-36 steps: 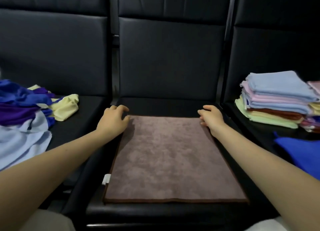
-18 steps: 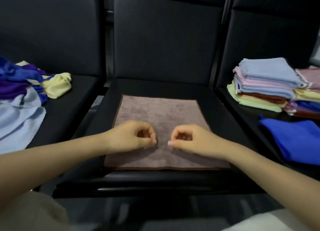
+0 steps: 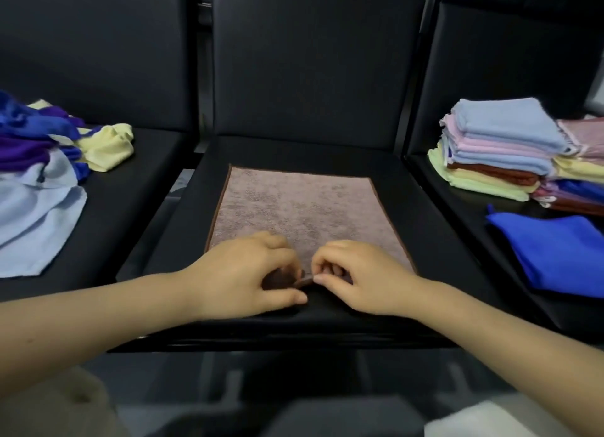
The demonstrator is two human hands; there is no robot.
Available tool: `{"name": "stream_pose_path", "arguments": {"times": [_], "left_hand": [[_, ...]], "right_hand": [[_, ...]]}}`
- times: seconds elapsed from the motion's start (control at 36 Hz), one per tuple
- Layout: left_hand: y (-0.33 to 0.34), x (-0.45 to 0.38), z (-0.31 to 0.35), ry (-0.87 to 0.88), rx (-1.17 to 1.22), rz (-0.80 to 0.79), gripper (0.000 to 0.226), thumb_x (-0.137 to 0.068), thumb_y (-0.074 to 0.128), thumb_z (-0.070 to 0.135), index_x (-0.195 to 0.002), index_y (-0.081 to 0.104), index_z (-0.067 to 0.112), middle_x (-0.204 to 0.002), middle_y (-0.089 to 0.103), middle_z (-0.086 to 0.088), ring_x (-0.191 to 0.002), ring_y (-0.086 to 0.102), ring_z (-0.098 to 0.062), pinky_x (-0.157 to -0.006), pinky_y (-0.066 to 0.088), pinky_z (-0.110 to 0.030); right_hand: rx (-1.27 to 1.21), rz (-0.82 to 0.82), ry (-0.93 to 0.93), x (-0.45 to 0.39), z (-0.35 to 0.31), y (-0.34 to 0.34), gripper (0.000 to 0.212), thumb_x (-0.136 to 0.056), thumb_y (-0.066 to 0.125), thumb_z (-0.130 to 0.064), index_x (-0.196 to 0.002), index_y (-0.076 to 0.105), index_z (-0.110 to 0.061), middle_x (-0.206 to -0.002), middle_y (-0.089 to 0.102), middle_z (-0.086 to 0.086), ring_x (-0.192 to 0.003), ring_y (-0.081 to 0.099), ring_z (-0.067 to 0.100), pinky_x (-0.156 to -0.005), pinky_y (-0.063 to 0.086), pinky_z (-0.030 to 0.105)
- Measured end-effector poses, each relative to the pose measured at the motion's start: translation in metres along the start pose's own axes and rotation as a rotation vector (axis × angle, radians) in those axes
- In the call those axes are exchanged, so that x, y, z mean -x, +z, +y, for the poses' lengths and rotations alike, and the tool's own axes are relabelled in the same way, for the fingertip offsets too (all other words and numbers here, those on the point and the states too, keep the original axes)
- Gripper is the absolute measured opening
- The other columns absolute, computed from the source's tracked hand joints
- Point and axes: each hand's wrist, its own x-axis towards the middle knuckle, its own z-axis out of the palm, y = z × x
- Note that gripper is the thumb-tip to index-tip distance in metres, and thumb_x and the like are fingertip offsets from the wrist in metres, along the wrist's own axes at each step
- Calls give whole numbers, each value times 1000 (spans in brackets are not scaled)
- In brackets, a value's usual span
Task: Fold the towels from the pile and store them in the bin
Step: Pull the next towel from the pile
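— What's nearest the seat's front edge?

— Both hands, side by side at the middle of that edge. The left hand [image 3: 251, 273] has its fingers curled down onto the near hem of the mauve-brown towel [image 3: 304, 207], thumb stretched along the seat below it; the right hand [image 3: 356, 276] has its fingers bent and its thumb and forefinger closed on the same hem. Their fingertips nearly meet. The hands cover the hem there, so I think both have hold of it, but how much cloth sits between the fingers I cannot tell.

— And the towel itself?

— Spread flat on the middle seat [image 3: 425, 273], long axis running from the front edge toward the backrest, its far edge short of the seat's back edge. A darker brown trim runs along its sides.

— What lies around it?

— On the left seat [image 3: 130, 214], a loose pile of unfolded towels [image 3: 39, 175]: pale blue at the front, purple and royal blue behind, a yellow one at the inner back corner. On the right seat [image 3: 457, 207], a blue towel [image 3: 555, 253] lies flat near the front, and behind it, toward the back edge, stand stacks of folded towels [image 3: 500, 148] in pale blue, pink, rust and yellow-green.
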Motion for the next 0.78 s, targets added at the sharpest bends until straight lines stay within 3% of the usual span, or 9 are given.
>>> {"name": "stream_pose_path", "arguments": {"times": [0.08, 0.17, 0.25, 0.33, 0.44, 0.56, 0.69, 0.78], "left_hand": [[2, 0, -1, 14, -93, 13, 57, -75, 31, 72, -108, 58, 35, -100, 49, 19, -96, 42, 1, -74, 44, -23], [2, -1, -7, 9, -78, 98, 46, -81, 30, 56, -101, 62, 28, -92, 55, 15, -88, 52, -7, -69, 48, -29], [-2, -7, -12, -45, -29, 130, 49, -83, 26, 55, -89, 61, 21, -82, 59, 11, -78, 55, -11, -69, 49, -35], [-11, -12, -16, -65, -43, 162, 41, -87, 35, 50, -85, 60, 19, -79, 63, 7, -75, 58, -16, -67, 48, -34], [-28, -18, -26, -82, -108, 182, 27, -91, 47, 40, -89, 65, 19, -84, 68, 2, -79, 62, -21, -69, 50, -36], [-42, -25, -40, -179, -132, 188, 17, -92, 59, 29, -101, 70, 19, -96, 71, 2, -92, 64, -21, -80, 48, -33], [-53, -23, -53, -346, -113, 155, 14, -91, 60, 27, -94, 70, 17, -86, 68, 0, -86, 62, -23, -76, 48, -34], [-53, -20, -54, -410, 0, 140, 13, -93, 60, 26, -94, 69, 16, -83, 66, 0, -83, 59, -19, -73, 43, -30]], "right_hand": [[-186, -38, 143, -7, -1, -3, 11, -94, 61, -22, -86, 58, -29, -77, 62, -9, -72, 54, 7, -65, 42, 16], [-260, -64, 170, -8, -2, -6, 9, -90, 66, -31, -88, 57, -31, -76, 58, -10, -69, 51, 3, -65, 44, 19], [-21, -104, 126, -7, -3, -7, 28, -86, 65, -49, -104, 55, -31, -82, 52, -17, -76, 50, 5, -68, 44, 22], [218, -41, 18, -8, -2, -15, 16, -97, 54, -37, -104, 56, -23, -90, 50, -15, -87, 53, 13, -69, 38, 30], [287, -21, 138, -5, 20, -31, 14, -100, 48, -25, -96, 58, -16, -92, 62, -4, -88, 57, 22, -71, 43, 35], [88, 49, 287, 2, 47, -51, 17, -98, 55, -22, -82, 59, -23, -73, 58, -5, -75, 57, 19, -73, 45, 35], [-281, 147, 407, 15, 69, -65, 21, -96, 60, -19, -83, 69, -33, -78, 70, -17, -76, 59, -9, -75, 43, 12], [-520, 175, 497, 25, 73, -62, 13, -95, 62, -20, -88, 73, -23, -84, 73, -8, -79, 64, 0, -77, 48, 14]]}}
